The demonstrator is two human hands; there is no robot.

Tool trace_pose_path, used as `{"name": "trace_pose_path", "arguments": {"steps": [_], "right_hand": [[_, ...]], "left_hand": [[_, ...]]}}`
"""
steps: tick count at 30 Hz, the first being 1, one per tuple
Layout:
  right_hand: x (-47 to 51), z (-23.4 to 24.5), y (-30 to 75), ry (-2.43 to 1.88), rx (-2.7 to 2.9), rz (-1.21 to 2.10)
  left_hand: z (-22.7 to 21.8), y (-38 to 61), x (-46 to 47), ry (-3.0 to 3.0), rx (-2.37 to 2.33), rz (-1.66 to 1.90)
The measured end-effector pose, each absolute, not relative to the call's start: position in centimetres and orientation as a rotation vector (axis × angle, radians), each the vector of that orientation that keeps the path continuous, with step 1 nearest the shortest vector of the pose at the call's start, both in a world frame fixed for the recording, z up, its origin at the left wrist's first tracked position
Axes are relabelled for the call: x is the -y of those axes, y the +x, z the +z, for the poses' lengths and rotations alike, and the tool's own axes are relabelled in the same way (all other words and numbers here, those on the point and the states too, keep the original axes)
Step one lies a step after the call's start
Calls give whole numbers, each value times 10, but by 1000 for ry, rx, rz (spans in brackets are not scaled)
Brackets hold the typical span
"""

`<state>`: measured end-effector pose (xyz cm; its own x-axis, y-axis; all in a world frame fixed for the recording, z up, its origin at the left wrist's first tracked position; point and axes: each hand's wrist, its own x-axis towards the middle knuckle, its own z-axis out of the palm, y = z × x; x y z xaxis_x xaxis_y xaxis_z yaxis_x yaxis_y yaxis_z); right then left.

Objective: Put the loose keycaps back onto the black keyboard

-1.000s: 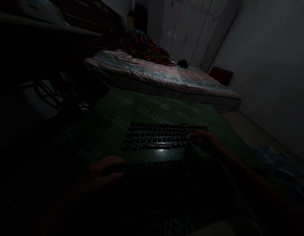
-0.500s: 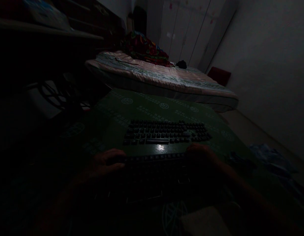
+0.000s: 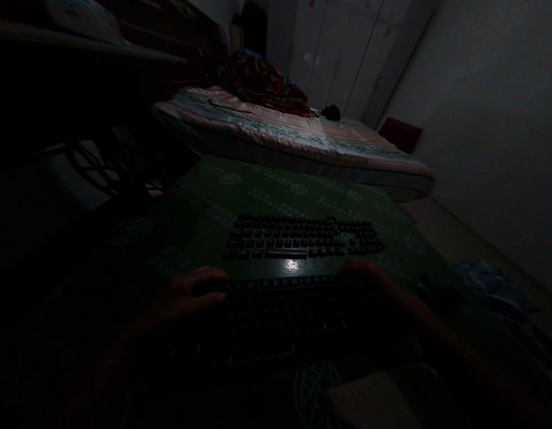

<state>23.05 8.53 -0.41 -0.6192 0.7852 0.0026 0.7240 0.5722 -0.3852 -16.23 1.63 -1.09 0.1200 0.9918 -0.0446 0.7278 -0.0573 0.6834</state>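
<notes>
A dark keyboard body lies in front of me, its face mostly lost in shadow. My left hand grips its far left corner, thumb on top and fingers along the far edge. At the far right corner my right hand is closed around the edge; its fingertips are hard to make out in the dark. Just beyond the keyboard, loose black keycaps are laid out in rows like a keyboard layout, with a long spacebar cap at the front.
The green printed table carries everything. A small dark object sits at its right, and a pale flat piece at the near edge. A bed stands beyond, and crumpled cloth lies at the right.
The view has shifted very slightly. Both hands keep their hold on the keyboard, and the keycaps lie as before.
</notes>
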Motion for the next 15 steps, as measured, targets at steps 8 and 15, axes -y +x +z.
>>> {"name": "trace_pose_path", "arguments": {"steps": [8,15], "right_hand": [[-84,-3,231,-1195,2654,506],[-87,-9,234,-1198,2664,493]], "left_hand": [[-12,-164,-17,1815,-1664,575],[-11,-163,-17,1829,-1665,562]]}}
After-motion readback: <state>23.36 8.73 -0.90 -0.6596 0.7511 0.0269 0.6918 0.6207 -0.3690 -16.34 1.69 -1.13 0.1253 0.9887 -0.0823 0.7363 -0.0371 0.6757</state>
